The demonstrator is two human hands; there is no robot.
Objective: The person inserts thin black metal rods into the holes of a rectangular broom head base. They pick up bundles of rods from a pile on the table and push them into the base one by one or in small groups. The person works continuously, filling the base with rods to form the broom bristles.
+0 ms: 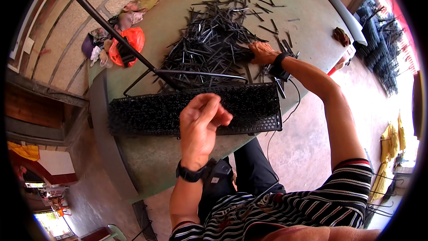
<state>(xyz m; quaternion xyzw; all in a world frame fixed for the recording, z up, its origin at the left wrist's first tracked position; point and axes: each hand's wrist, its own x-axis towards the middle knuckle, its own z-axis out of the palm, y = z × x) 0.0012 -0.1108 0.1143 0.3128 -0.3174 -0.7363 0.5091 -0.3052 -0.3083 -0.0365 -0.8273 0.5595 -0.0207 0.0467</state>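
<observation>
A black mesh tray (263,124), long and narrow, lies along the near edge of the table, packed with small upright black pieces (147,114). Above its middle is my left hand (200,116), fingers curled in toward the thumb; whatever they may hold is hidden. Further back spreads a heap of thin black strips (205,44), lying in all directions. My right hand (264,53) reaches into the right side of this heap, its fingers closed around some of the strips. Both wrists wear dark bands.
A black metal bar (120,38) slants over the tray from the upper left. Cloths and an orange plastic bag (128,47) lie at the table's left edge. Loose strips and a thin cable (298,96) are near my right wrist. Stacked black bundles (379,44) stand beyond the table at right.
</observation>
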